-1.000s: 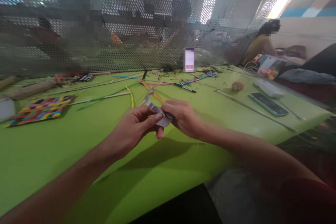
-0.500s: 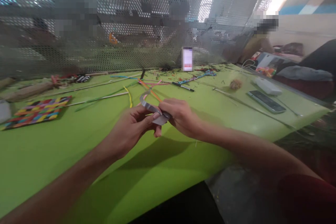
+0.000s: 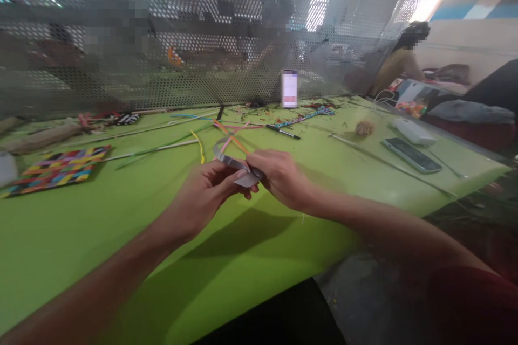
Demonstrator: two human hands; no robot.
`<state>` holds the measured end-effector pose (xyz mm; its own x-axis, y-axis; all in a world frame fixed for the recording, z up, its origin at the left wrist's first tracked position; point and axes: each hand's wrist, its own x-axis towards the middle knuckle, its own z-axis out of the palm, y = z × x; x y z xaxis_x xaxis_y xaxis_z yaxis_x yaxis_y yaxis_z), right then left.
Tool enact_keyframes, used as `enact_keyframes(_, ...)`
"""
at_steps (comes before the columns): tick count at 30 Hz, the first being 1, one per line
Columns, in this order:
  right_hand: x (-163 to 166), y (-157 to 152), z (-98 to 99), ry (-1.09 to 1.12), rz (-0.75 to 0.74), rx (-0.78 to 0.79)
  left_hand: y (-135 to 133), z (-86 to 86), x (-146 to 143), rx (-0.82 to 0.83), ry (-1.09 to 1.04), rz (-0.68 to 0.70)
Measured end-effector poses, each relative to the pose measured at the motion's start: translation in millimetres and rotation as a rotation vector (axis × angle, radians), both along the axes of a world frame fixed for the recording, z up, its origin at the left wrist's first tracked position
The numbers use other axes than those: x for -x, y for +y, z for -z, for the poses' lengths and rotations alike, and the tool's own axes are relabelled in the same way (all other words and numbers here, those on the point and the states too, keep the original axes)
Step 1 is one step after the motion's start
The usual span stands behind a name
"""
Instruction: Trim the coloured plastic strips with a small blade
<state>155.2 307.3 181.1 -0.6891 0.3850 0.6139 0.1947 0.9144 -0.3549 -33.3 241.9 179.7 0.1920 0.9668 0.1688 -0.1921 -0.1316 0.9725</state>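
Observation:
A grey, flat strip [image 3: 227, 159] curls up from between my hands, above the green table [image 3: 259, 248]. My left hand [image 3: 208, 188] pinches it between thumb and fingers. Closed around the same strip from the other side is my right hand [image 3: 279, 178]; its fingertips meet those of the left. A flat grey end of the strip juts out toward me below the fingers. Just beyond the hands lie crossed orange and pink strips [image 3: 231, 133], with a yellow strip [image 3: 199, 145] to their left. Whether the grey strip joins the coloured ones I cannot tell.
A multicoloured woven mat [image 3: 60, 170] lies at left. Behind my hands are a black pen [image 3: 283, 132], a lit phone [image 3: 289, 90] standing upright and scattered scraps. At right lie a dark phone [image 3: 411, 154] and a long thin stick [image 3: 388, 161]. A perforated metal screen [image 3: 202, 75] borders the table.
My left fingers below the strip have curled in and moved slightly right. The flat grey end has shifted a little up and right. Both hands keep hold of the strip.

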Motion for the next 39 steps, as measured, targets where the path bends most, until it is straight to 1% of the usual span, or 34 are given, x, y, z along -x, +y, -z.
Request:
enact_keyframes(4, -1, 1, 1.2, 0.005, 0.015, -0.05, 1, 0.2, 0, 0.002, 0.029, -0.01)
enact_keyframes(11, -1, 0, 1.6, -0.054, 0.066, 0.003, 0, -2.2, 1, -0.045, 0.069, -0.019)
enact_keyframes(20, -1, 0, 2.3, -0.03, 0.05, 0.019, 0, -3.6, 0, -0.067, 0.094, -0.033)
enact_keyframes(29, -1, 1, 1.9, -0.053, 0.057, 0.02, -1, -5.0, 1, -0.111, 0.15, -0.034)
enact_keyframes(34, -2, 0, 0.9, -0.059, 0.049, 0.035, -1, -8.4, 1, -0.152, 0.214, -0.06)
enact_keyframes(39, -3, -1, 0.0, -0.051, 0.046, -0.006, -2, -10.9, 3, -0.192, 0.303, -0.081)
